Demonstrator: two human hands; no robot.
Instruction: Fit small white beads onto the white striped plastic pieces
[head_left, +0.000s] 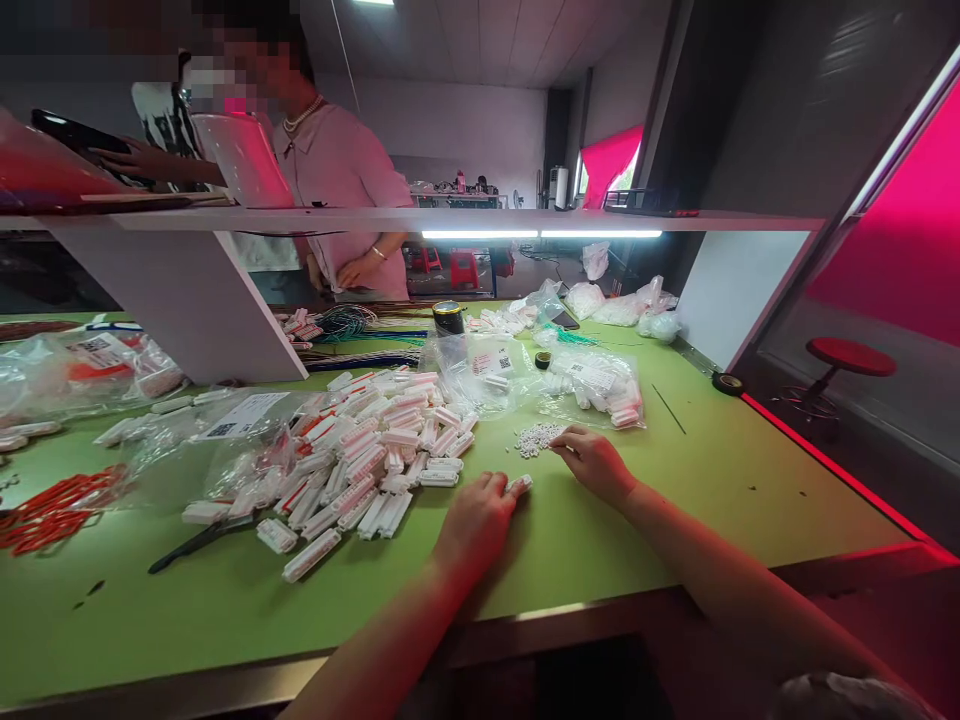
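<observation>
My left hand (478,515) is closed around a white plastic connector housing (520,486), whose end sticks out past the fingertips just above the green table. My right hand (596,462) pinches its thumb and fingers together at the right edge of a small heap of tiny white pieces (535,439). Whatever lies between those fingertips is too small to make out. Left of my left hand spreads a large pile of white connector housings (375,450), some with pinkish or orange-red parts. Clear plastic bags (487,375) with labels lie behind the heap.
Black-handled tool (199,543) and orange-red strips (64,510) lie on the left. Tape rolls (448,318) and cable bundles (367,355) sit toward the back. A shelf (480,220) spans above the table (637,560). Across it stands a person (345,170). A red stool (851,356) is at right.
</observation>
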